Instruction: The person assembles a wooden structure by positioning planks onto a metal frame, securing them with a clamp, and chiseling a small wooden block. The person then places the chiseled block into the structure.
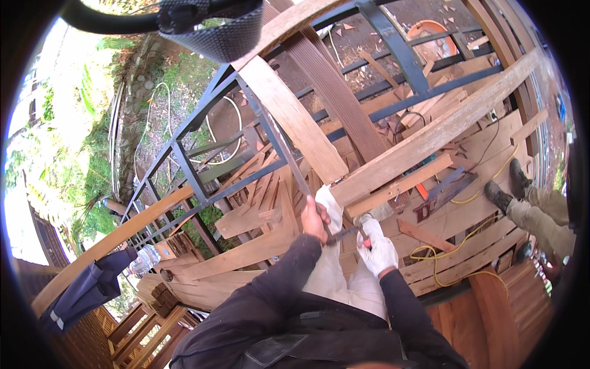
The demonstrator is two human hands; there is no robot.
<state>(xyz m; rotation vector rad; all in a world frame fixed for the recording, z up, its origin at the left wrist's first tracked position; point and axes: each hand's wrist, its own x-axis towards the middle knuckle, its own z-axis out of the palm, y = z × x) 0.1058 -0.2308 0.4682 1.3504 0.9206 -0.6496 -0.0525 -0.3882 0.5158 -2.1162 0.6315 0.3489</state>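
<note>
Long bar (298,174) partly hidden inside the left grip (314,218), mesh strap (212,35) cut off above

Left fingers (320,215), right fingers (374,234) — both curled

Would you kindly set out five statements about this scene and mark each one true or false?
1. The left hand grips a long metal bar. True.
2. The right hand is bare. False: it wears a white glove.
3. A handsaw lies on wooden boards. True.
4. The round container near the top is blue. False: the container is orange.
5. A clear plastic bottle is on the picture's left side. True.
</note>
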